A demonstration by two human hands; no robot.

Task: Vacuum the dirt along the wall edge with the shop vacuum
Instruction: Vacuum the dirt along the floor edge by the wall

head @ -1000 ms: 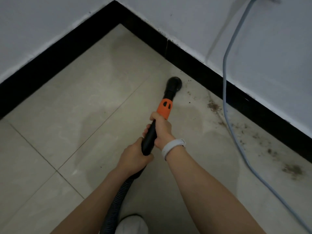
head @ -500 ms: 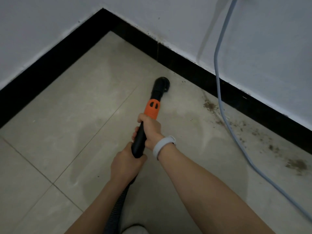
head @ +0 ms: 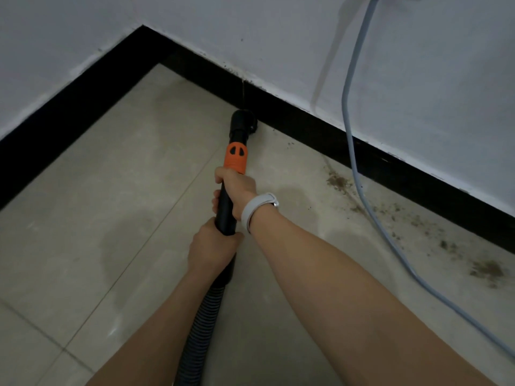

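Both hands are on the vacuum wand [head: 226,207]: the right hand [head: 237,190] has its grip wrapped round the black tube just below the orange collar [head: 235,158], and the left hand [head: 210,250] has its grip curled round the lower end, where the ribbed hose [head: 199,324] joins and runs back toward the person. Neither hand is loose; fingers of both are closed on the tube. The nozzle [head: 242,125] sits at the foot of the black baseboard [head: 306,126], touching or very nearly touching it, near a vertical seam in the skirting, some way right of the room corner. The floor tiles [head: 125,190] between the corner and the nozzle look free of debris, so that stretch reads as either done or never soiled; cannot tell which from this view. To the right of the nozzle the work is plainly outstanding: a few specks just beside it, a brown patch of dirt [head: 338,182] near where the pale blue cable [head: 359,185] meets the floor, scattered grains along the wall edge beyond, and a denser clump [head: 487,270] far right. The cable hangs down the white wall [head: 432,79] and trails across the dirty strip, lying over some of the grit. Judgement: early to middle of the task; most of the visible dirt remains, and the cable may need shifting or careful passes around it.
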